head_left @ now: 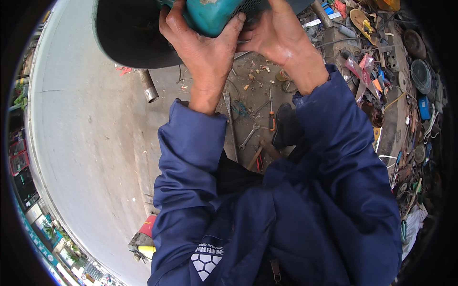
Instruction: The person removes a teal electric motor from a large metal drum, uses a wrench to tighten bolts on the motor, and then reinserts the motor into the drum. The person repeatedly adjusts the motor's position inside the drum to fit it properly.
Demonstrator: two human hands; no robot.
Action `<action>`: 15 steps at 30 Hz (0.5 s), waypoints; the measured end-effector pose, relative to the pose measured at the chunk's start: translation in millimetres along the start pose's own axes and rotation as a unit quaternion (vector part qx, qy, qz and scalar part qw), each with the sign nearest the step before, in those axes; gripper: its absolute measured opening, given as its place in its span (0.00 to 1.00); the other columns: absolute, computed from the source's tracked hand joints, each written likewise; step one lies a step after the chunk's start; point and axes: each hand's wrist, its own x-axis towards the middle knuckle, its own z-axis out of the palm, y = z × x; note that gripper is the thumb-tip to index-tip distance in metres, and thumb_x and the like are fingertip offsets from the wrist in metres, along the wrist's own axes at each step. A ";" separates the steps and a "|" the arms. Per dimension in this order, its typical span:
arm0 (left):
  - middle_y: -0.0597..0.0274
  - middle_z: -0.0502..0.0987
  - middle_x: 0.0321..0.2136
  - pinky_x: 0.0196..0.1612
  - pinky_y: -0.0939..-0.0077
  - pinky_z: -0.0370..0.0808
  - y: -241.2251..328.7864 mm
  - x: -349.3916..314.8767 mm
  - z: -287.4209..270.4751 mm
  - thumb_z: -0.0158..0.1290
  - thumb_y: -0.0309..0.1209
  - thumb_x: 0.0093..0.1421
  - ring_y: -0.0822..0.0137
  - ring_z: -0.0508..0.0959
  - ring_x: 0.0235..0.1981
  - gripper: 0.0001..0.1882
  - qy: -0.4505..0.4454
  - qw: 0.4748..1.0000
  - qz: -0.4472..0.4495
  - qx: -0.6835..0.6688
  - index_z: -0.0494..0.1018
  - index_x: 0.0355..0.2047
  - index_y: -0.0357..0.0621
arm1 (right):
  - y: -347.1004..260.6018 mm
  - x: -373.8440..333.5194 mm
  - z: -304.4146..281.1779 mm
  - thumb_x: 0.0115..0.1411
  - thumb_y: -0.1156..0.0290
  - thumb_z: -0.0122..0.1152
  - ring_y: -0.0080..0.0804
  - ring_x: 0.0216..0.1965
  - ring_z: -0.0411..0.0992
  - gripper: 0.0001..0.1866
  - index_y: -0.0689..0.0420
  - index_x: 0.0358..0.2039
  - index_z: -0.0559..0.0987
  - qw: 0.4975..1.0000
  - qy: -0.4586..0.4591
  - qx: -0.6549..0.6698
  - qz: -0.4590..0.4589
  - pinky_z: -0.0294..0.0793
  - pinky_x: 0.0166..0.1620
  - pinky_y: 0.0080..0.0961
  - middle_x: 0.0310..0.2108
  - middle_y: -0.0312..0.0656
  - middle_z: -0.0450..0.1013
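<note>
One left hand [202,55], fingers and thumb clamped on a teal housing [210,18] at top centre, the right hand [284,45] just beside it, its finger grip impossible to tell, dark curved shell [131,40] left of the housing, wrench [249,137] and orange-handled screwdriver [272,121] on the ground [129,124]

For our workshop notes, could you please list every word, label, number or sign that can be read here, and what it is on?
Dark blue jacket: white lettering above a white patterned emblem; partly distorted by folds, and I won't copy its wording.
Teal casing: no readable text on its visible part.
Blue box: any marking is too small to read.
</note>
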 end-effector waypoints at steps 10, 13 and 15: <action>0.47 0.66 0.61 0.69 0.59 0.64 -9.2 -6.6 2.4 0.77 0.30 0.47 0.53 0.68 0.63 0.50 -0.022 0.998 -0.028 -0.047 0.61 0.66 0.33 | 0.9 -9.8 -52.0 0.68 0.33 0.54 0.50 0.49 0.78 0.40 0.61 0.58 0.75 0.995 -0.012 0.063 0.079 0.77 0.55 0.56 0.54 0.52 0.76; 0.50 0.66 0.62 0.70 0.61 0.63 -10.6 -10.0 6.3 0.76 0.26 0.49 0.56 0.67 0.64 0.50 -0.023 0.993 -0.041 -0.108 0.59 0.68 0.34 | 28.4 -17.9 -112.1 0.70 0.49 0.60 0.48 0.56 0.78 0.32 0.63 0.63 0.74 0.998 -0.014 -0.064 -0.018 0.78 0.60 0.47 0.50 0.52 0.78; 0.50 0.67 0.61 0.69 0.62 0.63 -12.4 -9.3 6.4 0.77 0.26 0.49 0.56 0.67 0.64 0.51 -0.024 0.995 -0.017 -0.097 0.59 0.68 0.34 | 65.6 -29.4 -170.4 0.71 0.58 0.61 0.36 0.38 0.82 0.18 0.62 0.48 0.82 0.982 0.124 -0.141 0.021 0.80 0.40 0.32 0.35 0.44 0.82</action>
